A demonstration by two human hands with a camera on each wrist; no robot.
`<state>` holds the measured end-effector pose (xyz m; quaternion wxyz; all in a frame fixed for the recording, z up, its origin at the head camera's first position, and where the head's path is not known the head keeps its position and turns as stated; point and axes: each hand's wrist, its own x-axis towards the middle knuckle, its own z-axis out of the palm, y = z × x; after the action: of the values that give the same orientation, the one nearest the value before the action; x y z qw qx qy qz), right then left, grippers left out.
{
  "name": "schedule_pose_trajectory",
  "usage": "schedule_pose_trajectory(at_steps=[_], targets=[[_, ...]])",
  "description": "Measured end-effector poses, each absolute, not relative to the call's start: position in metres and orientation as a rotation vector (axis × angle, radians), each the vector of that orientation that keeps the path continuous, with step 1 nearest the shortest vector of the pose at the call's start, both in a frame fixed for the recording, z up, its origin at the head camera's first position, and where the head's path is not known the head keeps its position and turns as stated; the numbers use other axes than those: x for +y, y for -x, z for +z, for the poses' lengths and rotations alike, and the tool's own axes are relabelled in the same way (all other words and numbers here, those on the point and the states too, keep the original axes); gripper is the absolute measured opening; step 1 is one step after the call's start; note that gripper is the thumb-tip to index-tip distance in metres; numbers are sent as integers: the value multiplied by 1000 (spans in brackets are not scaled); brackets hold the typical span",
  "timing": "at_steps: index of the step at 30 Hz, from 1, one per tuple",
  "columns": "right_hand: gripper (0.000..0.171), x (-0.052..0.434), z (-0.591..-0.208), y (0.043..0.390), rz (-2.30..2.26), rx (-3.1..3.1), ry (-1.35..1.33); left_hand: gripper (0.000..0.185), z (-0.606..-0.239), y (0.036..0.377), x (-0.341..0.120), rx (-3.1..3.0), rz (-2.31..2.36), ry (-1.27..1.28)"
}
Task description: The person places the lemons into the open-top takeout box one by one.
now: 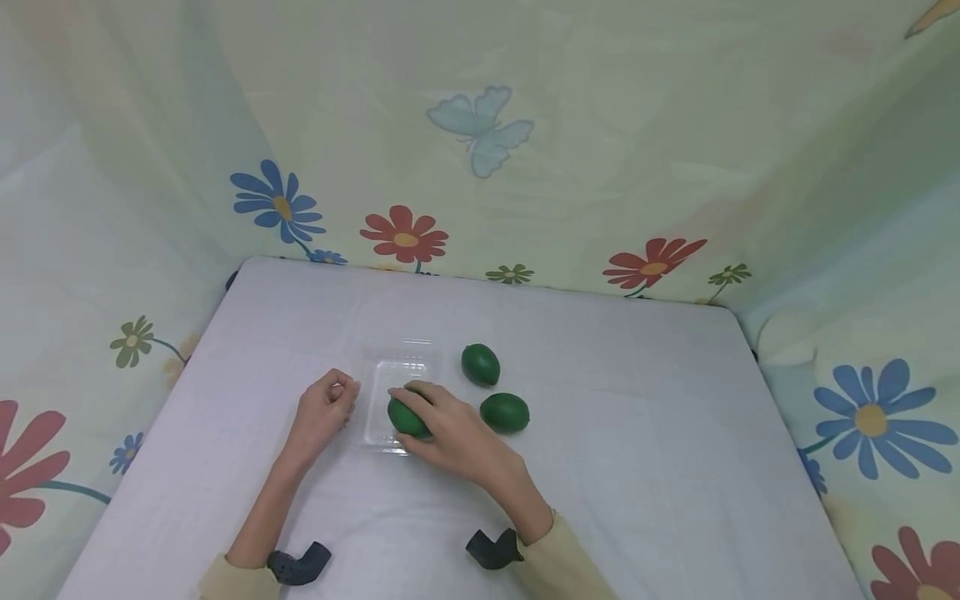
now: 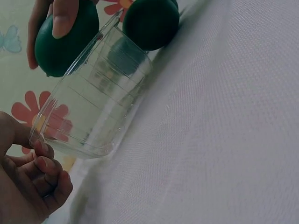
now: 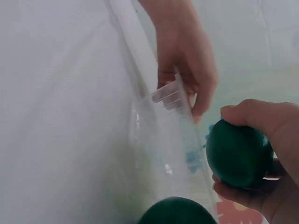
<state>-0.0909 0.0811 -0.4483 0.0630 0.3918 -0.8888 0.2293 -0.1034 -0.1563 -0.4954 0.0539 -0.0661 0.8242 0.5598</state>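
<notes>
A clear plastic container [image 1: 377, 421] [image 2: 88, 112] stands on the white-covered table. My left hand [image 1: 324, 412] [image 2: 30, 175] is at its left side, pinching the rim between thumb and finger, the other fingers curled. In my right hand [image 1: 461, 437] [image 3: 282, 135] is a green lime [image 1: 407, 417] [image 3: 239, 153], gripped between thumb and fingers. The wrist views show this lime raised by the container's rim, over its opening in the head view. To the container's right lie two more green limes, a farther lime [image 1: 480, 365] and a nearer lime [image 1: 505, 413].
A white cloth covers the table [image 1: 637, 467]. Behind it and at both sides hangs a pale curtain [image 1: 570, 158] printed with flowers and a butterfly. Dark wrist devices sit at both sleeves, one at the left wrist [image 1: 296, 567] and one at the right wrist [image 1: 492, 550].
</notes>
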Motion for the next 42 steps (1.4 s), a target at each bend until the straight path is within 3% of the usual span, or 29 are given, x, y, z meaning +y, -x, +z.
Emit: schedule_pose_trajectory(at_steps=[14, 21, 42], targets=[[48, 62, -455, 103, 516, -2898, -1303, 23, -496, 103, -154, 2498, 1702, 197], [37, 56, -458, 106, 453, -2960, -1339, 20, -498, 103, -152, 2508, 1712, 203], [26, 53, -461, 105, 461, -2903, -1285, 18, -498, 103, -156, 2539, 1716, 209]])
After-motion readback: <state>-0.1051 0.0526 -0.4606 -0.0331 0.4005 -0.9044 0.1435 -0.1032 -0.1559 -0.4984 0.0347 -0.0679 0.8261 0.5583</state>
